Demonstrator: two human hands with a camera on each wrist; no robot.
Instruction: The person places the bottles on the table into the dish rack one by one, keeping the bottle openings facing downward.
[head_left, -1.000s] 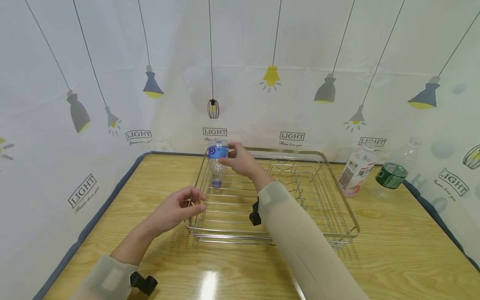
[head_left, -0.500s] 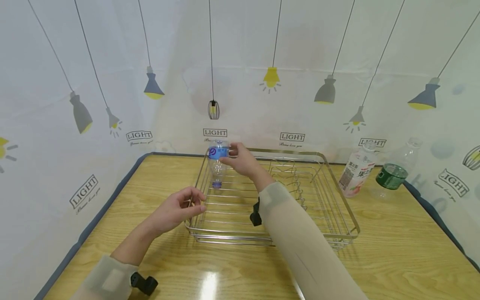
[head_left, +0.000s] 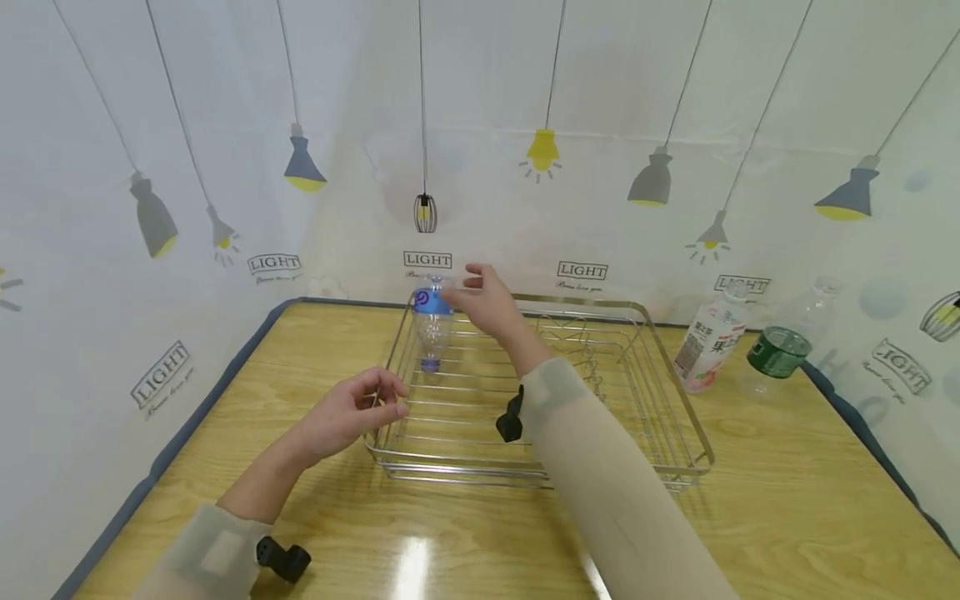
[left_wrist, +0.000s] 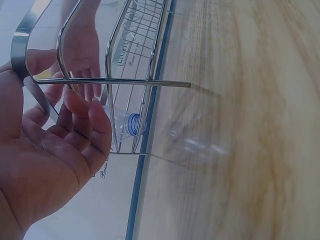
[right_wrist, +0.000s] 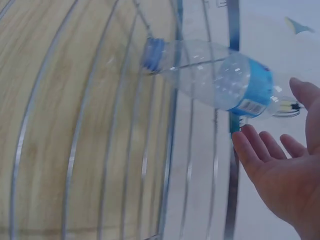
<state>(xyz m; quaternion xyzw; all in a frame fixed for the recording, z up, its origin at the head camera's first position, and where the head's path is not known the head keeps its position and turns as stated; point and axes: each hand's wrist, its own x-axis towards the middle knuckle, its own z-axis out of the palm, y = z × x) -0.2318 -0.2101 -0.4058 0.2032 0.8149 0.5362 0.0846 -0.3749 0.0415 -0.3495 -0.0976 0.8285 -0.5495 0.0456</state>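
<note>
An upside-down clear plastic bottle (head_left: 432,329) with a blue label stands in the back left corner of the wire dish rack (head_left: 480,463), its blue cap (right_wrist: 153,54) down among the wires. My right hand (head_left: 491,304) is just right of the bottle's upper end, fingers spread. In the right wrist view, the fingers of that hand (right_wrist: 280,165) extend apart from the bottle. My left hand (head_left: 352,417) is at the rack's left rim. The left wrist view shows the fingers of this hand (left_wrist: 60,135) curled round the rim, the thumb partly behind the metal.
Right of the rack, a white fruit-drink bottle (head_left: 708,342) and a clear bottle with a green label (head_left: 780,352) stand uncapped on the wooden table (head_left: 480,533). A printed cloth (head_left: 480,100) hangs behind the table. Smaller wire dividers (head_left: 573,342) rise inside the rack.
My right hand has let go of the bottle, opening its fingers and rising slightly. The bottle stays upside down in the rack. My left hand keeps its place at the rim.
</note>
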